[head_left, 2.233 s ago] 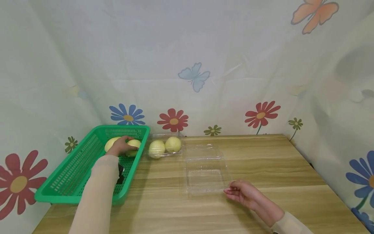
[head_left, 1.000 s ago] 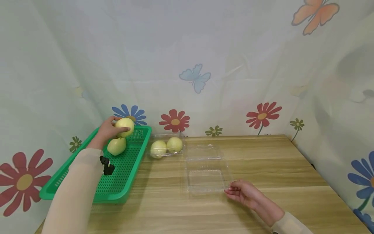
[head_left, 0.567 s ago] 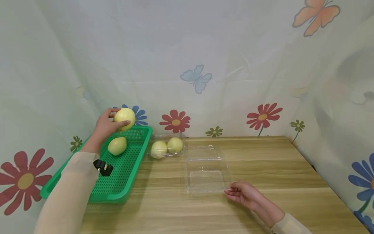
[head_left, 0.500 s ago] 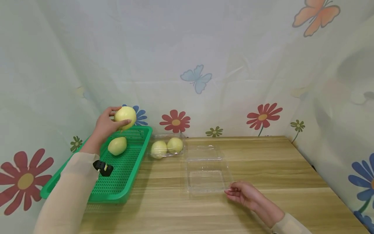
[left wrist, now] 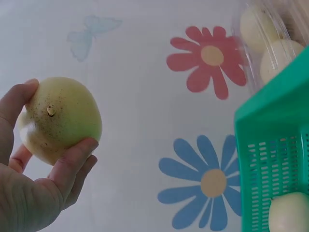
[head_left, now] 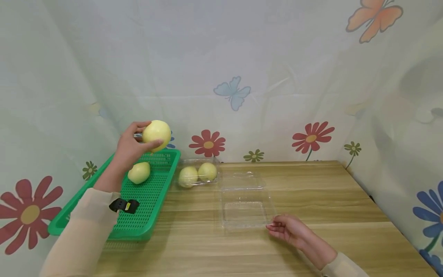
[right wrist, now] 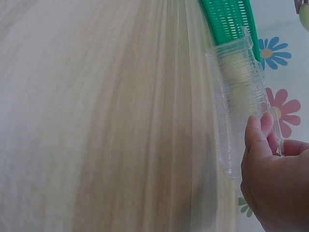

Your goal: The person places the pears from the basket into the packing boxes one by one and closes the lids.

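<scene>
My left hand (head_left: pixel 131 143) grips a pale yellow pear (head_left: pixel 157 135) in the air above the far end of a green basket (head_left: pixel 149 225). In the left wrist view, thumb and fingers wrap around the pear (left wrist: pixel 63 121), whose short stem faces the camera. One more pear (head_left: pixel 139 173) lies inside the basket, below that hand. On the table, my right hand (head_left: pixel 290 231) pinches the near right corner of an open clear plastic clamshell box (head_left: pixel 243 213). The right wrist view has fingers and thumb on the rim of this box (right wrist: pixel 224 130).
A lidded clear box (head_left: pixel 199 184) holding two pears stands right of the basket at the back. The wooden table (head_left: pixel 311 188) meets a flower-printed curtain (head_left: pixel 277 77) behind and at the sides. A black device (head_left: pixel 126 206) is strapped to the left wrist.
My left hand took a pear from the basket, lifted it above the rim, and has lately moved it up and right. My right hand stays at the box corner.
</scene>
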Demonstrator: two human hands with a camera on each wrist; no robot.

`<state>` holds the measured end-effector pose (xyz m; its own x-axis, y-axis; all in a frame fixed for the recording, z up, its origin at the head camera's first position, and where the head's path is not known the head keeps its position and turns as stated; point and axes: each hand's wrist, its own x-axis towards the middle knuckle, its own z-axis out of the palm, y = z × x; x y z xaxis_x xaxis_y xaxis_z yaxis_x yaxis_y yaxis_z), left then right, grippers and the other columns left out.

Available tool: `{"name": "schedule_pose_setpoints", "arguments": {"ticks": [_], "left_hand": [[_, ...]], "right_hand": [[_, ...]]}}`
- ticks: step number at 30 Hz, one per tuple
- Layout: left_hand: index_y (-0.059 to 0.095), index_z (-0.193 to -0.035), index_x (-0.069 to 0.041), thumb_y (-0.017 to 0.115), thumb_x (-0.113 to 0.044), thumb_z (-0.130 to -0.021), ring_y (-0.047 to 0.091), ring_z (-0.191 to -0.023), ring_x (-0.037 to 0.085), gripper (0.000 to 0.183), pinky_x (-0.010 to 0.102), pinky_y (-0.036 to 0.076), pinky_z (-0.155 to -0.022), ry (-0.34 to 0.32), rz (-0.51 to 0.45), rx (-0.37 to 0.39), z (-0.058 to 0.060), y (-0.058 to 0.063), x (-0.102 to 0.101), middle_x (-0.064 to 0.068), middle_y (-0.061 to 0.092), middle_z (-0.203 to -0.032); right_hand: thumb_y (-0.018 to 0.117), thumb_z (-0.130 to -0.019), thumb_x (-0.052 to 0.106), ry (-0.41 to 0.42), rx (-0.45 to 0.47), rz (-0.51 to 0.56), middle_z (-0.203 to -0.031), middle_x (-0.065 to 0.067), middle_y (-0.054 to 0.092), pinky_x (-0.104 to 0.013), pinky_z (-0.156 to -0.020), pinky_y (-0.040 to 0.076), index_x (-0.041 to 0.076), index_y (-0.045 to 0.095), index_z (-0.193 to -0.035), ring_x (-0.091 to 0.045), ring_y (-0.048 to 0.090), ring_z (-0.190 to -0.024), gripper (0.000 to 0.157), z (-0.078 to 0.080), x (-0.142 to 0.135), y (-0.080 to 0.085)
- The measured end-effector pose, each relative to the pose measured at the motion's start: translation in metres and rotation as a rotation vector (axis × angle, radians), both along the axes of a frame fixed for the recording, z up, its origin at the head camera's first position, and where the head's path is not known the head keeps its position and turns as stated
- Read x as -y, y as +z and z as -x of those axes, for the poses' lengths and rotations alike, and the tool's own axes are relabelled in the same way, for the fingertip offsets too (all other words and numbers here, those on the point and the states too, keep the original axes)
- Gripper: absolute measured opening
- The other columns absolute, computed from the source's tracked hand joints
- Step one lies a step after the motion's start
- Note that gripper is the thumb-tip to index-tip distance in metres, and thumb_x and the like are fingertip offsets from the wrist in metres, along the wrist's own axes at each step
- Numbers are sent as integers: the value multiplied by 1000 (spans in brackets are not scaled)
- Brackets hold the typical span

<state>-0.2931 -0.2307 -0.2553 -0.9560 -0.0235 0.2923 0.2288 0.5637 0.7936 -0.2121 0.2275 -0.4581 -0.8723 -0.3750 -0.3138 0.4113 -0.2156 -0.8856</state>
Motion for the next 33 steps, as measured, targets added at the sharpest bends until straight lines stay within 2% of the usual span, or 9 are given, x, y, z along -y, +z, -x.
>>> {"name": "schedule_pose_setpoints", "arguments": {"ticks": [8,10,16,22,26,33], "left_hand": [[40,-156,-15,76,-30,-93,49,-126,35,75,16,52,-71,-4,-28,1,-17,0,-20,22,40,-153],[40,-156,-16,76,-31,-93,50,-123,32,75,15,52,-71,2,-40,-5,-21,-2,-25,21,40,-153],[41,-156,-16,76,-26,-93,51,-121,31,73,15,55,-70,19,-141,-11,-30,-9,-47,21,40,-148],[43,-155,-16,78,-23,-92,55,-125,36,72,17,56,-71,9,-210,41,-33,-22,-67,20,42,-149],[46,-152,-15,78,-18,-91,57,-120,34,69,17,54,-75,7,-247,56,-40,-33,-80,17,45,-147],[50,-148,-13,79,-13,-89,61,-117,37,66,16,54,-74,-4,-319,65,-52,-55,-109,16,50,-141]], "right_hand": [[42,-103,2,2,8,4,-81,2,66,-22,-82,62,7,59,-92,-8,74,-83,21,-1,1,0],[42,-102,2,-2,8,1,-81,2,66,-22,-82,62,7,58,-92,-8,74,-82,20,-1,1,-1],[41,-103,1,-4,1,3,-82,1,66,-21,-82,62,6,58,-93,-7,73,-83,21,-1,-2,-2],[41,-103,1,-10,-3,-3,-82,1,66,-21,-82,62,5,56,-94,-7,73,-83,18,0,-1,0],[41,-103,1,-13,-5,-6,-81,1,65,-21,-82,62,5,55,-95,-7,73,-82,17,0,1,0],[41,-103,1,-10,-6,1,-81,1,65,-21,-82,62,6,57,-93,-7,73,-82,19,-1,0,-1]]}}
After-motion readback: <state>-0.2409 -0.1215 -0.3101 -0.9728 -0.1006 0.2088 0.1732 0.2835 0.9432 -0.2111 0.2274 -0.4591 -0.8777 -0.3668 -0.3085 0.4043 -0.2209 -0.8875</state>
